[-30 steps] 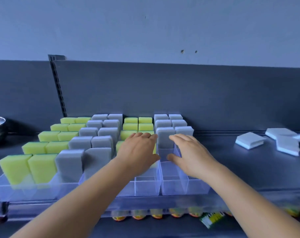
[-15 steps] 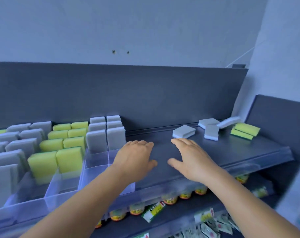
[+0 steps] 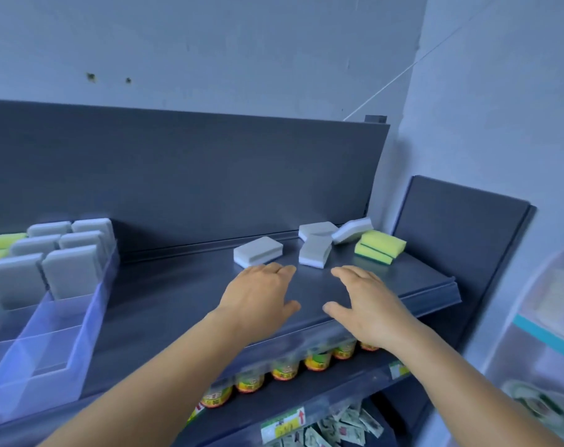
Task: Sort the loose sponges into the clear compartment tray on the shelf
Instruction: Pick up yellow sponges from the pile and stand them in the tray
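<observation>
Head view is showing both hands, left hand (image 3: 261, 298) and right hand (image 3: 367, 304), hovering spread and empty over the shelf (image 3: 164, 295), apparently reaching for the loose sponges (image 3: 316, 250) lying flat near the back; the compartment tray (image 3: 48, 337) is sitting well left, partly filled with upright sponges.

No legible text; shelf-edge tag (image 3: 284, 426) shows red arrow, lettering blurred.

empty hands (image 3: 261, 298) (image 3: 367, 304), loose sponges (image 3: 258, 251), shelf (image 3: 177, 295)
</observation>
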`<action>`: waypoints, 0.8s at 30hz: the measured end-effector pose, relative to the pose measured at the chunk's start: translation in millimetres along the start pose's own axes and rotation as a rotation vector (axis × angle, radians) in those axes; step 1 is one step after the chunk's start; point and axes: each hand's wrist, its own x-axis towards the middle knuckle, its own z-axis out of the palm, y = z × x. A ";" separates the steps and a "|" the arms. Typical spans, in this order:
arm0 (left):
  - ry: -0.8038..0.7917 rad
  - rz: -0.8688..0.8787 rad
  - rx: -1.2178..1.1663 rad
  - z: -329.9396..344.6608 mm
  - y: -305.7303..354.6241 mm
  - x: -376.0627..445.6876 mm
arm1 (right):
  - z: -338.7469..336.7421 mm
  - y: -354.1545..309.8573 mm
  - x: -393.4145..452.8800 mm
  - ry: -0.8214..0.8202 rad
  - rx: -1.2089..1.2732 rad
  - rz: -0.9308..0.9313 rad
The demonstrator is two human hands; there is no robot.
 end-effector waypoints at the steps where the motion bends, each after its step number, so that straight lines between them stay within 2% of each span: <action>1: 0.001 0.013 -0.007 2.4 6.8 8.4 | -2.2 9.5 2.7 0.004 0.005 0.014; 12: -0.005 0.147 -0.049 34.8 37.3 120.3 | -14.4 93.9 61.7 0.087 0.039 0.196; 24: 0.040 0.394 0.017 72.0 43.9 259.8 | -13.2 151.6 159.4 0.106 0.016 0.392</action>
